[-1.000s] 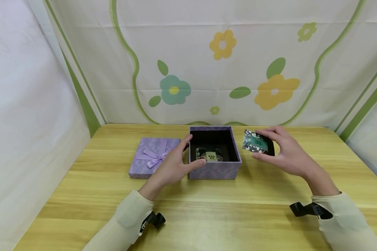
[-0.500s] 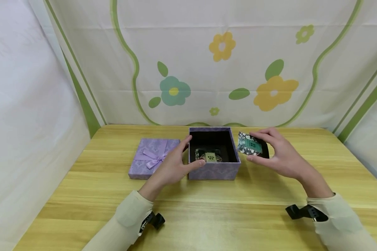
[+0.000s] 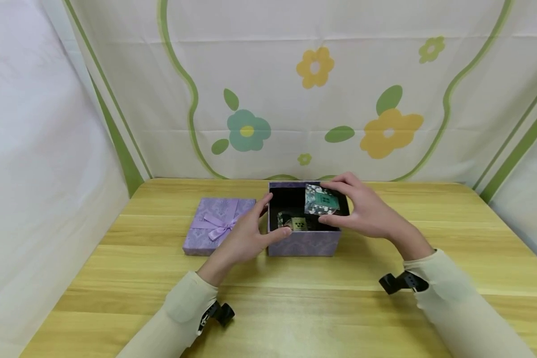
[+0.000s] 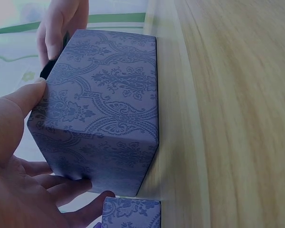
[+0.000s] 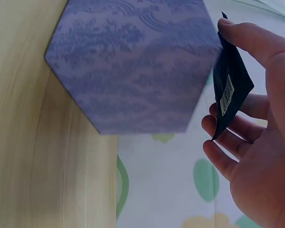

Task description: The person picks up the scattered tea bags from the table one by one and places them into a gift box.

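An uncovered purple patterned gift box (image 3: 304, 244) stands upright on the table. Its left front corner is held by my left hand (image 3: 249, 229), thumb on the front rim and fingers along the left wall, also seen in the left wrist view. Over the box's right half, my right hand (image 3: 368, 211) pinches a flat floral packet (image 3: 321, 200) with a teal label. The packet's dark back (image 5: 230, 90) carries a barcode in the right wrist view. Inside the box lies another packet (image 3: 299, 223) with a pale yellow label, partly hidden by the front wall.
The purple lid (image 3: 206, 233) with a ribbon bow lies left of the box, behind my left forearm. A wooden table (image 3: 295, 303) carries everything. A white cloth (image 3: 268, 74) with printed flowers hangs behind the far edge.
My right hand has carried the floral packet leftward, from beside the box to over its opening. The left hand and the box have stayed in place.
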Motion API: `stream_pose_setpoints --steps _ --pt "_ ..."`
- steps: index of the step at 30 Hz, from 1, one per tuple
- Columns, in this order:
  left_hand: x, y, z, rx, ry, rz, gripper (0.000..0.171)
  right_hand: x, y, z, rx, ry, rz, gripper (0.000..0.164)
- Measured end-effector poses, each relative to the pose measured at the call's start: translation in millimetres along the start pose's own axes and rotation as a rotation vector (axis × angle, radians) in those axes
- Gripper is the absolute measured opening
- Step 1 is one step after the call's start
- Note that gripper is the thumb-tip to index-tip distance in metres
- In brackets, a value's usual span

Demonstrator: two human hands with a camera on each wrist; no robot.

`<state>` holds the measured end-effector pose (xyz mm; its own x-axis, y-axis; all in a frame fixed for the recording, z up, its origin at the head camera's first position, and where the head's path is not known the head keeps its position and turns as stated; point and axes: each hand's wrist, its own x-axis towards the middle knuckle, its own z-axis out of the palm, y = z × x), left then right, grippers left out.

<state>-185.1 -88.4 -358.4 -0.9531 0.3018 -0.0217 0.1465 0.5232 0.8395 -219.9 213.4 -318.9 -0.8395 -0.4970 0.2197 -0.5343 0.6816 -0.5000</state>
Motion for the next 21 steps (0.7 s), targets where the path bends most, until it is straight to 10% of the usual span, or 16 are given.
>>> stream_pose_setpoints --steps 21 --pt "-0.5 0.7 -1.2 0.019 0.000 0.007 0.101 36.5 -4.9 27.6 -0.174 -0.154 -0.085 0.071"
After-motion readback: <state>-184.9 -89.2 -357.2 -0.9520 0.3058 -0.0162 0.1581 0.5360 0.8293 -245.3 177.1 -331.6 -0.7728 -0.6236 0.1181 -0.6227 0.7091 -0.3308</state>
